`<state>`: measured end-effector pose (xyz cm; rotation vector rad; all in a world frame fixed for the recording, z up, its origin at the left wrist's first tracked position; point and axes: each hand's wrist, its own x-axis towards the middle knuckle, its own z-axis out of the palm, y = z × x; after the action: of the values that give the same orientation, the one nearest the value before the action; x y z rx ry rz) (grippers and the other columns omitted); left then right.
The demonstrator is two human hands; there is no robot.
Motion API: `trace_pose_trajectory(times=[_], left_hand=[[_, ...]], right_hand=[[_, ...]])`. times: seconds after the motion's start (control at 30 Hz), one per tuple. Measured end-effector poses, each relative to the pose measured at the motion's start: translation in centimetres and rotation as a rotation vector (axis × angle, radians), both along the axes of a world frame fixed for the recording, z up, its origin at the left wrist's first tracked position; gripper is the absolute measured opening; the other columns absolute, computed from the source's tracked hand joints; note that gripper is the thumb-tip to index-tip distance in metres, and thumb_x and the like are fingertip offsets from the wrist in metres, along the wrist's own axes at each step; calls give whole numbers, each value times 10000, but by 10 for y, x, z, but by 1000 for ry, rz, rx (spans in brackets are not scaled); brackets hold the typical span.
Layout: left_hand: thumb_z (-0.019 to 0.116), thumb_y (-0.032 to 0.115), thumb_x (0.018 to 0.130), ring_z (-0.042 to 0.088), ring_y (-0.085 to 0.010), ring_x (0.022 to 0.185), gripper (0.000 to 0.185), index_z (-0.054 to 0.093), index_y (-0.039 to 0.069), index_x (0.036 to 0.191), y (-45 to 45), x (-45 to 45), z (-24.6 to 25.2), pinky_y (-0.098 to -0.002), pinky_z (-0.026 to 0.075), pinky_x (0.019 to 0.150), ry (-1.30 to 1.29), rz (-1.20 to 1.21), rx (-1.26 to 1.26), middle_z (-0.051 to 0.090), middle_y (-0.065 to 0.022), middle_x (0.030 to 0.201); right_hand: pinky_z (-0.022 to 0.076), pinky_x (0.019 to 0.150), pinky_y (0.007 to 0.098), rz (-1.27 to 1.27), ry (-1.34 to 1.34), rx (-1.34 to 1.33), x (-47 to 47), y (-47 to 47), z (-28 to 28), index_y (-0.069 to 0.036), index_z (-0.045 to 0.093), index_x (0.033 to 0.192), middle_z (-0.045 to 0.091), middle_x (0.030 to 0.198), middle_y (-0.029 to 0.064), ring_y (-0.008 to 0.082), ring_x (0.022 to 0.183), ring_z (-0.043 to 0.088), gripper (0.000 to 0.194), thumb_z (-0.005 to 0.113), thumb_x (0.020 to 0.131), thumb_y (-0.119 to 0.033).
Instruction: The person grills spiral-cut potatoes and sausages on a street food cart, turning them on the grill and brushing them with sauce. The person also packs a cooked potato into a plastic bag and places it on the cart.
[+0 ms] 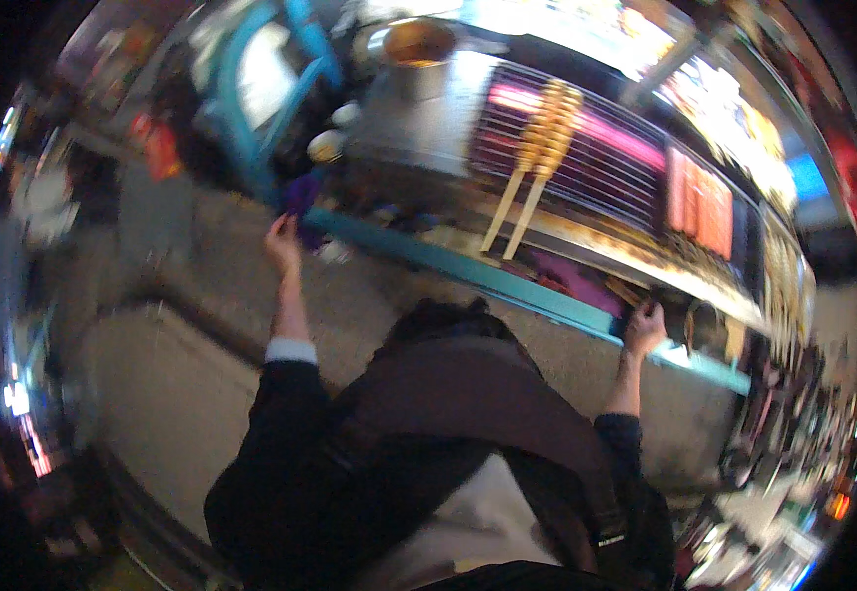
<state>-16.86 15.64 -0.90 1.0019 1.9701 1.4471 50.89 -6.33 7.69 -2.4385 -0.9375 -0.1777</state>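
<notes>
My left hand [283, 244] is raised at the left end of a teal metal rail [472, 270], its fingertips by a purple cloth or bag [303, 203]. Blur hides whether they grip it. At the rail's right part, my right hand [644, 330] has its fingers curled around something small and dark, too blurred to name. Beyond the rail, two long skewers of browned food [546, 129] lie across a wire grill [598, 162], their pale wooden sticks pointing towards me. Several pink sausages [700, 203] lie side by side to the right of them.
A steel pot of brown liquid [419, 55] stands on a metal counter [417, 118] left of the grill. Farther left is a teal chair-like frame [240, 96]. More skewers [784, 288] fill the grill's right end. A red bag-like thing [156, 146] is at far left.
</notes>
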Motion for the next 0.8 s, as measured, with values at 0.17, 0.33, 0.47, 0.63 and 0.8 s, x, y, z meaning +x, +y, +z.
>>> trace_pose_trajectory(times=[0.17, 0.33, 0.47, 0.63, 0.8], left_hand=[[788, 503, 826, 629, -281, 767, 548, 649, -24, 881, -5, 18, 9, -427, 500, 736, 414, 270, -5, 668, -139, 833], [752, 391, 893, 550, -383, 1119, 504, 584, -6, 1153, 7, 57, 3, -493, 452, 948, 658, 283, 215, 566, -238, 1212], [702, 278, 944, 519, -407, 1208, 412, 559, 0, 1212, 14, 77, -10, -533, 429, 1007, 739, 331, 271, 559, -230, 1245], [718, 333, 929, 531, -408, 1176, 487, 537, -2, 1232, 5, 76, 2, -527, 440, 979, 837, 300, 346, 562, -220, 1240], [684, 317, 956, 505, -417, 1231, 501, 508, -13, 1289, -34, 109, 8, -517, 412, 1031, 816, 306, 344, 500, -245, 1341]], right_hand=[[539, 740, 398, 28, 27, 261, 1, -3, -1, -37, 634, 1186, 713, 913, 180, 329, 837, 711, 330, 652, 881, -164], [535, 779, 405, 24, 13, 281, -1, -2, 5, -51, 601, 1174, 711, 986, 157, 349, 902, 693, 346, 700, 871, -184], [515, 713, 462, 0, 50, 108, 0, -3, 8, -45, 646, 977, 692, 890, 193, 408, 824, 664, 189, 664, 895, -214], [545, 843, 443, 59, 64, 275, 2, -6, 6, -32, 582, 1279, 663, 1195, 182, 386, 1037, 654, 490, 669, 799, -75], [561, 775, 404, 120, 83, 352, 1, -10, 8, -38, 611, 1229, 704, 1035, 162, 332, 910, 696, 448, 687, 789, -75]])
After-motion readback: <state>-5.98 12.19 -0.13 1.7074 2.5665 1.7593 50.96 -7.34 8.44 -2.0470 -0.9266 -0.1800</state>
